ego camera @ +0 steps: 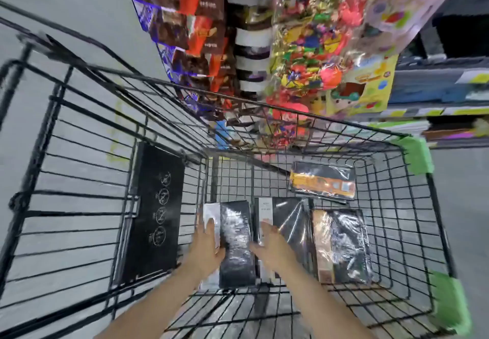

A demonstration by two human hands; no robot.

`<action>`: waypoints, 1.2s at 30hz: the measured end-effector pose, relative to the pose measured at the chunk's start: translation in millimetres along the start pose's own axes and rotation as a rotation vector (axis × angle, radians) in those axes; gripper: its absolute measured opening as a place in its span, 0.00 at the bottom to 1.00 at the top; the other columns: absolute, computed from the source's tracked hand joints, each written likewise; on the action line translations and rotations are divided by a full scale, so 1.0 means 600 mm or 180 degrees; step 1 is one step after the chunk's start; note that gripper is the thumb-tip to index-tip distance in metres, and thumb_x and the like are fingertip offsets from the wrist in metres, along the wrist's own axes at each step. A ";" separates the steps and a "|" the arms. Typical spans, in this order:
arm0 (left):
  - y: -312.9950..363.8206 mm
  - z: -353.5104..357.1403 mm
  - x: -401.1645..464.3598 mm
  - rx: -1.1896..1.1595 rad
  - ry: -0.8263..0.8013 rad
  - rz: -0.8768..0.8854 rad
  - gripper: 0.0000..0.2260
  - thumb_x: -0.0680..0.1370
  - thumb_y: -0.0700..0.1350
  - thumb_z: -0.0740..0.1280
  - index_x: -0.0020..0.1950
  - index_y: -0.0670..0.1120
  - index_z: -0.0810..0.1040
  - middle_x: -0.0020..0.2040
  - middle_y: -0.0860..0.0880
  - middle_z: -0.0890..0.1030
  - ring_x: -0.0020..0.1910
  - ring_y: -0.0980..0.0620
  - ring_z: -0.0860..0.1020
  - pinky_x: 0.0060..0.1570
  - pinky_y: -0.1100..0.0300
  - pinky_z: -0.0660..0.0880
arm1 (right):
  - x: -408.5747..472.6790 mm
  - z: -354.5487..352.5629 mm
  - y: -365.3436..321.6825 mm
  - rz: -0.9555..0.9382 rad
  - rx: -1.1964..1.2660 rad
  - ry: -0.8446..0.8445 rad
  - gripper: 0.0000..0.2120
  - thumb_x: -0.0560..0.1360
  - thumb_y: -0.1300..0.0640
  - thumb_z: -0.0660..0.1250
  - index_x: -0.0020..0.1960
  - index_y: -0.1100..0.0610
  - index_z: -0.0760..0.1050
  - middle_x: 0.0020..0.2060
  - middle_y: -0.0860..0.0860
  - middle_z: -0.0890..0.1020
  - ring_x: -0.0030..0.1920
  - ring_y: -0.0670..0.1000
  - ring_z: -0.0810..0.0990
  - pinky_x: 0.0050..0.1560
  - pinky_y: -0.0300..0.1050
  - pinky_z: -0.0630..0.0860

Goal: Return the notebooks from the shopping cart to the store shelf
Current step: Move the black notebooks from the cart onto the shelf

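Four notebooks (235,243) lie flat on the floor of the shopping cart (412,169) (all wrapped in shiny plastic). Both arms reach down into it. The left hand (207,243) rests with straight fingers on the leftmost notebook; the right hand (272,246) is released, its fingers spread over the second notebook (288,219).

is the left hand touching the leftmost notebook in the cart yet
Touching. In the head view the left hand lies on the leftmost notebook, straight fingers over its white strip with no gap showing, though blur hides any grip.
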State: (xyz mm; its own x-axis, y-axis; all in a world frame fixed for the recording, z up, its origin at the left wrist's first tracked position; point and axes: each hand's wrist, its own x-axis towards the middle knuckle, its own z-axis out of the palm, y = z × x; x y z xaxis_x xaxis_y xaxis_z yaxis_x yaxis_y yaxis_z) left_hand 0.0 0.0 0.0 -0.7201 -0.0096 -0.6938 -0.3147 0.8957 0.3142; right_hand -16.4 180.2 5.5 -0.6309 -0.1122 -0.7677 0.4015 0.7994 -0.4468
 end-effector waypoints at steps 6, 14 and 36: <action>-0.035 0.060 0.028 -0.0823 0.0310 -0.0346 0.34 0.70 0.47 0.65 0.73 0.40 0.56 0.71 0.41 0.62 0.68 0.40 0.64 0.68 0.51 0.63 | 0.049 0.078 0.004 0.0391 0.0290 -0.0100 0.31 0.73 0.46 0.67 0.69 0.58 0.61 0.64 0.57 0.75 0.61 0.57 0.75 0.63 0.52 0.72; -0.014 0.079 0.026 -0.1478 0.0175 0.0197 0.35 0.70 0.37 0.68 0.75 0.45 0.56 0.67 0.50 0.68 0.58 0.54 0.73 0.56 0.73 0.70 | 0.041 0.024 0.036 0.0716 0.0811 0.0215 0.31 0.68 0.60 0.73 0.68 0.56 0.64 0.58 0.54 0.78 0.51 0.51 0.78 0.48 0.43 0.78; -0.014 0.054 0.068 -0.2566 0.0389 -0.0616 0.41 0.70 0.35 0.72 0.76 0.46 0.53 0.68 0.53 0.66 0.40 0.62 0.73 0.35 0.80 0.70 | 0.000 -0.062 0.108 0.0950 0.0863 0.0487 0.24 0.74 0.58 0.67 0.66 0.59 0.63 0.53 0.55 0.78 0.38 0.53 0.79 0.42 0.52 0.78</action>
State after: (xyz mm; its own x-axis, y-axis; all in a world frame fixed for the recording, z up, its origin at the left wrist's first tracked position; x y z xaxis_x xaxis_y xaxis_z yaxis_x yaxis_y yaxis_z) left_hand -6.6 6.3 -51.7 -0.6552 -0.2204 -0.7226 -0.7520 0.2815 0.5960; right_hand -15.2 254.0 -6.2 -0.5436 0.2056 -0.8138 0.7285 0.5972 -0.3358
